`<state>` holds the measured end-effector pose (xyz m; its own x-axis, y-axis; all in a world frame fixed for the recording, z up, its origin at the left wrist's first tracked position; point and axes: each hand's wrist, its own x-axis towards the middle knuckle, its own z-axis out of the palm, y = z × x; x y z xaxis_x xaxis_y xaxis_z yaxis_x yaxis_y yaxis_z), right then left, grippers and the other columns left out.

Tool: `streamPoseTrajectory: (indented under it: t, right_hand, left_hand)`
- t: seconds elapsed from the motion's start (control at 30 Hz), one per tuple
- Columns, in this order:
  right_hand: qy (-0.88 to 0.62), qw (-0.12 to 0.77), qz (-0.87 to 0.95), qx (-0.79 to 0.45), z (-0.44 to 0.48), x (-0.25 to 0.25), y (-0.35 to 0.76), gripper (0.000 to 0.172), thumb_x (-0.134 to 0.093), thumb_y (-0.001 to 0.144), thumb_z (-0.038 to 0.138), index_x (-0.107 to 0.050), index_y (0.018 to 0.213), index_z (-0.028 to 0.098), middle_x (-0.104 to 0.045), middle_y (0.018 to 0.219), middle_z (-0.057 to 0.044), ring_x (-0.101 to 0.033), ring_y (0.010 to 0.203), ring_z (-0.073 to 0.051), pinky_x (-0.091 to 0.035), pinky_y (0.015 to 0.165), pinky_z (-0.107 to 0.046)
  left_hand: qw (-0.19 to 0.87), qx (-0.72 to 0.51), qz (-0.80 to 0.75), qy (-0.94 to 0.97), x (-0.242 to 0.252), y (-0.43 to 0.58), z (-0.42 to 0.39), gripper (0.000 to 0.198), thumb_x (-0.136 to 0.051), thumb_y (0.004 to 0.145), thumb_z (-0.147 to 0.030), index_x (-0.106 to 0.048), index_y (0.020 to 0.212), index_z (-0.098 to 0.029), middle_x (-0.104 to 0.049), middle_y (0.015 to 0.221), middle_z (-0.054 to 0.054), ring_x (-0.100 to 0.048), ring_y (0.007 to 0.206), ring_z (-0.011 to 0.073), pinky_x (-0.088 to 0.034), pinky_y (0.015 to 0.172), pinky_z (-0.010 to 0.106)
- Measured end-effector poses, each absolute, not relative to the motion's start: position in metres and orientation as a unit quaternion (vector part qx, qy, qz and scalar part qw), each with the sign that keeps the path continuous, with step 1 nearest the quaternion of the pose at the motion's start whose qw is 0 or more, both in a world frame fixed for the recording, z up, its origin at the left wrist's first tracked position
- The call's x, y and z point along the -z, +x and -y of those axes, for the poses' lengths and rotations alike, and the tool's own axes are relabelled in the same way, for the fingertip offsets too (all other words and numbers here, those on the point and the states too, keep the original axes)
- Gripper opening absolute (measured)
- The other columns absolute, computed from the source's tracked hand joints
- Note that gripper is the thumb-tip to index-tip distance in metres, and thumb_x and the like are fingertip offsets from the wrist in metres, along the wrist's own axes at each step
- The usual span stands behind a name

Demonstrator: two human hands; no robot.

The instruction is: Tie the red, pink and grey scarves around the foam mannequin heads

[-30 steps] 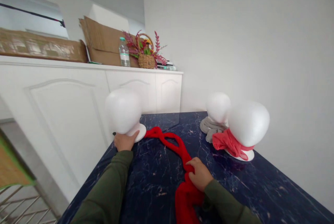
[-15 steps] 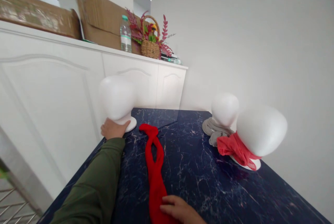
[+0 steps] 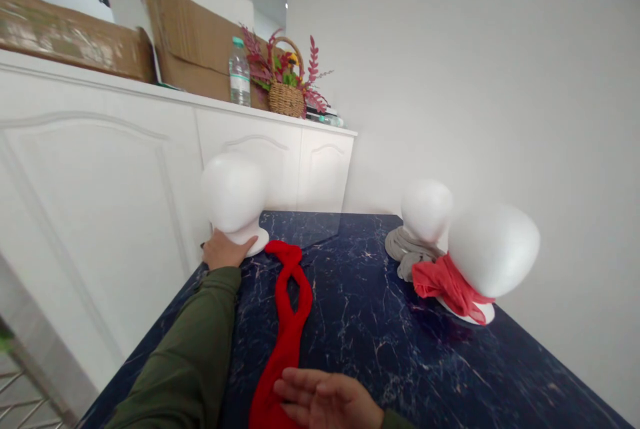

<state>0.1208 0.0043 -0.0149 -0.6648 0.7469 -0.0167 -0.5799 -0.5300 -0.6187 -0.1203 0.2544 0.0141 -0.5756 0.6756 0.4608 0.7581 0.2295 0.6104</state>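
Observation:
My left hand [image 3: 225, 249] is wrapped around the neck and base of a white mannequin head [image 3: 234, 192] at the table's left edge. The head stands upright, its base close to the far end of a red scarf [image 3: 291, 322]. This scarf lies lengthwise on the table, twisted, with a loop-like gap in its middle. My right hand [image 3: 330, 399] is by the scarf's near end, fingers stretched out and palm partly turned up. Whether its fingertips touch the cloth, I cannot tell.
On the right stand two more white heads: one [image 3: 427, 209] with a grey scarf [image 3: 410, 249] around its neck, one [image 3: 493, 249] with a coral-red scarf [image 3: 450, 286]. Behind the dark marbled table [image 3: 370, 349], a white cabinet [image 3: 90, 182] carries cardboard boxes, a bottle and a flower basket [image 3: 287, 99].
My left hand and the mannequin head have shifted slightly right, nearer the scarf. The scarf's near end has swung left. My right hand has moved left and turned its palm more upward.

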Motion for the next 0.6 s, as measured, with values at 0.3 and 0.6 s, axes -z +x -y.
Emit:
streamPoseTrajectory:
  t: [0.3, 0.6]
  right_hand:
    - [-0.127, 0.372, 0.277, -0.877, -0.004, 0.016, 0.124, 0.039, -0.048, 0.065, 0.018, -0.06, 0.101, 0.007, -0.058, 0.108, -0.012, -0.048, 0.106, -0.02, -0.021, 0.098, -0.035]
    - [-0.171, 0.399, 0.255, -0.864, 0.003, 0.012, 0.121, 0.037, -0.051, 0.062, 0.018, -0.062, 0.094, 0.005, -0.06, 0.099, -0.015, -0.054, 0.094, -0.02, -0.027, 0.092, -0.033]
  left_hand:
    - [0.165, 0.544, 0.615, -0.547, -0.014, -0.067, -0.216, 0.048, -0.048, 0.072, -0.04, -0.043, 0.105, -0.005, -0.049, 0.095, 0.015, -0.047, 0.092, 0.0264, -0.038, 0.082, 0.041]
    - [0.068, 0.23, 0.542, -0.806, 0.005, -0.006, -0.195, 0.042, -0.049, 0.073, -0.039, -0.052, 0.108, -0.017, -0.048, 0.117, 0.014, -0.041, 0.111, 0.0296, -0.031, 0.092, 0.045]
